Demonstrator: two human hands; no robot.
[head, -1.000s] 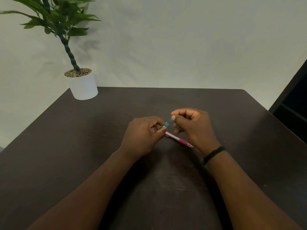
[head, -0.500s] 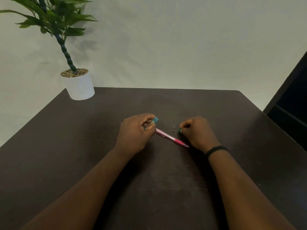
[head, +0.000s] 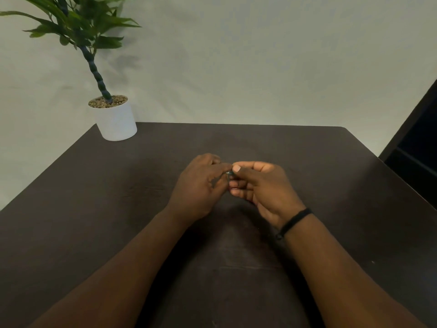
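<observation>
My left hand [head: 201, 188] and my right hand [head: 262, 188] meet above the middle of the dark table [head: 118, 209]. Their fingertips touch. Between them both hands pinch a small greyish-teal pen part [head: 229, 173], of which only a sliver shows. My right hand is turned palm up with its fingers curled toward the left hand. The pink pen is not in sight; the hands cover the spot where it lay.
A white pot [head: 115, 121] with a green plant [head: 78, 27] stands at the table's far left corner. A dark piece of furniture [head: 416, 150] rises beyond the right edge. A black band [head: 293, 221] circles my right wrist.
The hands were apart, each with a small teal piece, and the pink pen lay between them. Now they have come together, fingertips touching, and the pen is out of sight.
</observation>
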